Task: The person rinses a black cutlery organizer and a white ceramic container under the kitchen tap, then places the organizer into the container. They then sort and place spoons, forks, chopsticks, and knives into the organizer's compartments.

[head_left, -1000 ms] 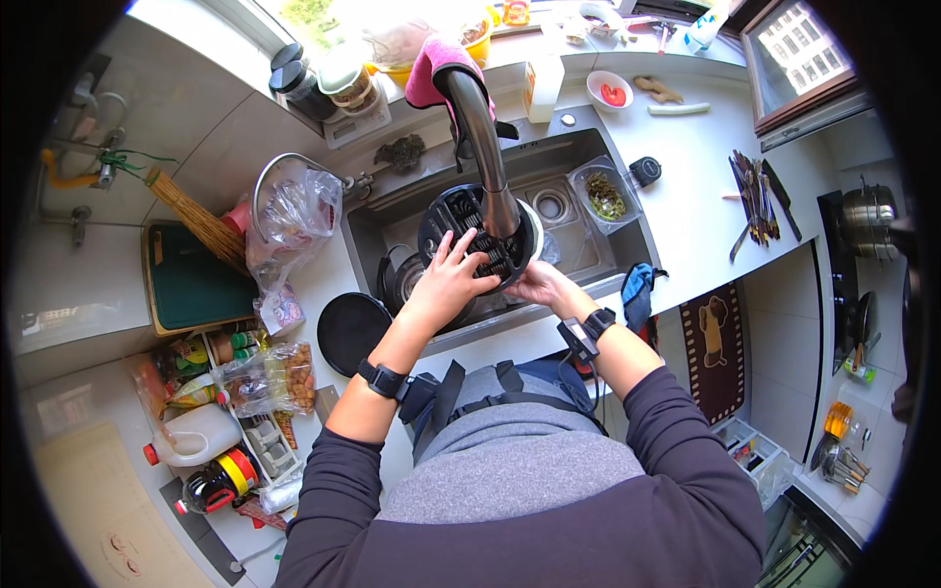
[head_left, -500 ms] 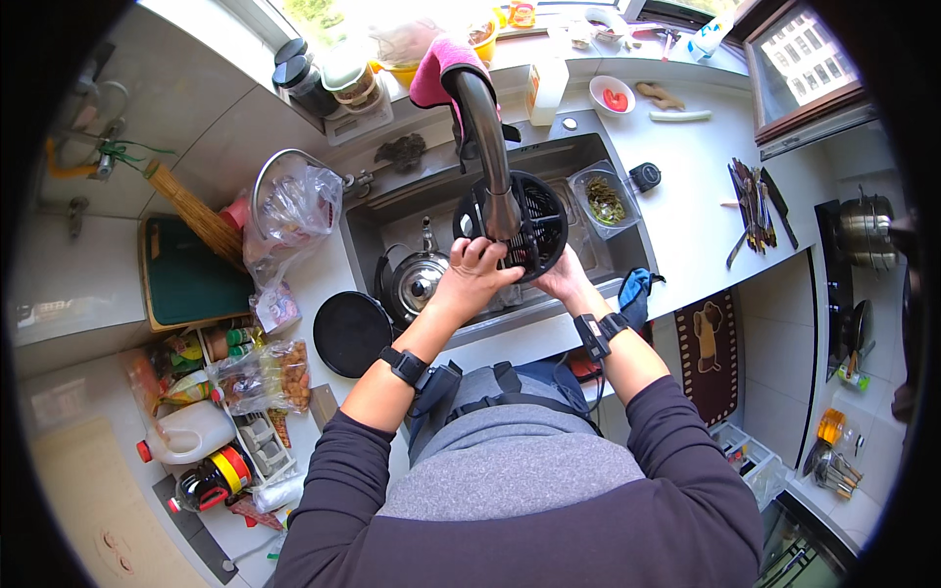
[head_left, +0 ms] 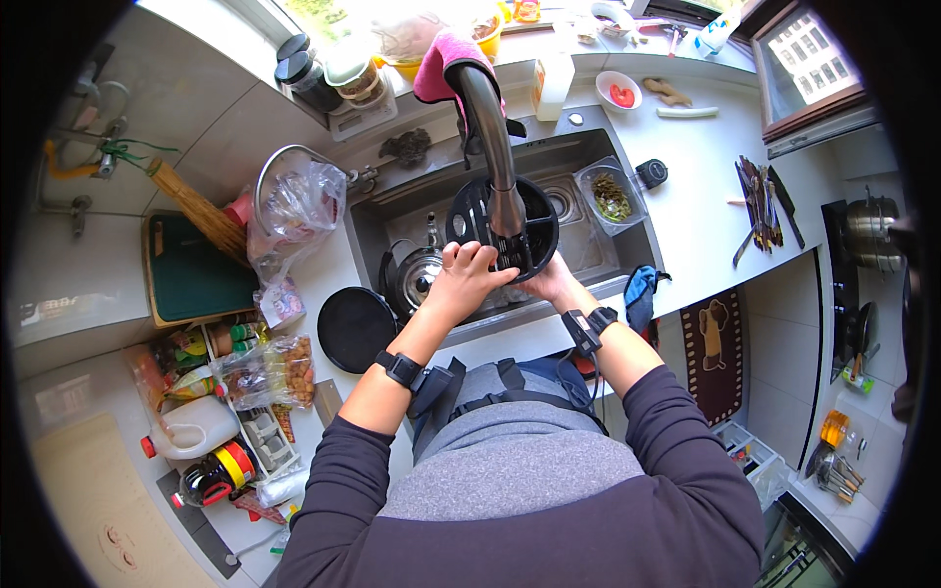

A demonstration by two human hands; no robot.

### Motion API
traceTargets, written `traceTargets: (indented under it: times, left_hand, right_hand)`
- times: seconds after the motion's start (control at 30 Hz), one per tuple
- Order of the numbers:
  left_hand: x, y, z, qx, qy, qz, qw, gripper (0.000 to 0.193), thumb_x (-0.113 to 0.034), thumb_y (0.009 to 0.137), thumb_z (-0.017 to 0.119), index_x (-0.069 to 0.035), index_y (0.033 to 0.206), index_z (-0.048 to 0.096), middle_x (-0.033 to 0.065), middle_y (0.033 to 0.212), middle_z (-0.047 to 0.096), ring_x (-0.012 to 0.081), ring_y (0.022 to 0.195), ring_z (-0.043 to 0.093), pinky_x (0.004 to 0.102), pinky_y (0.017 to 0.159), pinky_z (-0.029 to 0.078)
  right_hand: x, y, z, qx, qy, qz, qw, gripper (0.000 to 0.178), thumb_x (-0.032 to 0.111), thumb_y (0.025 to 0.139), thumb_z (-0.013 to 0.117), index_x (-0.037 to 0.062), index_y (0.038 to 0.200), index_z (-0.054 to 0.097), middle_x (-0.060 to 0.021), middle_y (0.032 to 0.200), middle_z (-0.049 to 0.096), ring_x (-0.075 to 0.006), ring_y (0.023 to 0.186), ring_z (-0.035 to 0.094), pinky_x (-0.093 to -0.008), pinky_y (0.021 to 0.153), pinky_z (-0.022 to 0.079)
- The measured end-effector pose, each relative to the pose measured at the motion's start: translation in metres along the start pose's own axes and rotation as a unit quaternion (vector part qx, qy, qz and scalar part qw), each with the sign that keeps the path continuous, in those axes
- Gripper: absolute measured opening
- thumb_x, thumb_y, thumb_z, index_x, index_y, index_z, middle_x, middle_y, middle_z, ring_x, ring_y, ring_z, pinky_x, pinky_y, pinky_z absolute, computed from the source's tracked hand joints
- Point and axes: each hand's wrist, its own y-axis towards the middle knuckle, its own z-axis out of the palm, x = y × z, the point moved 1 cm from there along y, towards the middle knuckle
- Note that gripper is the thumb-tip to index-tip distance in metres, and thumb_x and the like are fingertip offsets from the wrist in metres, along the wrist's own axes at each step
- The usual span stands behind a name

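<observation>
Under the grey pull-down tap [head_left: 506, 206], both my hands grip a round black plastic caddy with slotted parts and inner dividers [head_left: 474, 218], held above the sink [head_left: 600, 267]. My left hand [head_left: 469, 278] has its fingers bent over the near left side. At the near right, my right hand [head_left: 549, 280] holds the rim from beneath, its fingertips hidden by the caddy. A shiny metal kettle [head_left: 419, 282] stands in the sink's left part. Beside it on the counter edge lies a round black pan or lid [head_left: 355, 329].
A clear tub of greens [head_left: 610, 200] sits at the sink's right end. Farther right on the counter are a small black device [head_left: 651, 173], chopsticks [head_left: 757, 208] and a knife [head_left: 786, 206]. A pink cloth [head_left: 446, 64] hangs over the tap; a plastic bag [head_left: 304, 206] lies left.
The caddy has tilted and shifted slightly left under the tap, so more of its hollow inside shows. Both hands keep hold of it. The whole view has shifted a little.
</observation>
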Motion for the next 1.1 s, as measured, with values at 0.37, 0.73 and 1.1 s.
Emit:
traceTargets:
  times: [0.37, 0.73, 1.1]
  left_hand:
    - [-0.004, -0.010, -0.004, 0.023, -0.079, -0.003, 0.997, 0.051, -0.008, 0.075, 0.064, -0.044, 0.111, 0.067, -0.0010, 0.098, 0.044, 0.0181, 0.104, 0.041, 0.0393, 0.087, 0.025]
    - [-0.016, -0.009, -0.003, 0.033, -0.134, 0.034, 0.990, 0.043, -0.011, 0.070, 0.069, -0.034, 0.106, 0.070, -0.0012, 0.109, 0.050, 0.0208, 0.108, 0.044, 0.0358, 0.089, 0.031]
    - [-0.023, -0.025, -0.018, 0.063, -0.137, 0.031, 0.988, 0.043, -0.009, 0.068, 0.070, -0.032, 0.104, 0.070, -0.0049, 0.118, 0.054, 0.0198, 0.112, 0.044, 0.0372, 0.094, 0.029]
  right_hand:
    - [-0.002, -0.024, -0.010, -0.045, -0.032, -0.002, 0.999, 0.052, 0.047, 0.096, 0.038, 0.0085, 0.123, 0.059, -0.0123, 0.119, 0.063, -0.0282, 0.102, 0.061, -0.0442, 0.079, 0.052]
    - [-0.004, -0.037, -0.021, -0.018, 0.017, -0.013, 1.000, 0.057, 0.049, 0.096, 0.035, 0.0068, 0.126, 0.060, -0.0153, 0.127, 0.060, -0.0308, 0.114, 0.058, -0.0497, 0.093, 0.049]
    - [-0.030, -0.034, -0.005, 0.024, 0.002, 0.036, 0.999, 0.046, 0.039, 0.098, 0.042, 0.0043, 0.120, 0.063, -0.0144, 0.116, 0.066, -0.0271, 0.102, 0.065, -0.0459, 0.091, 0.053]
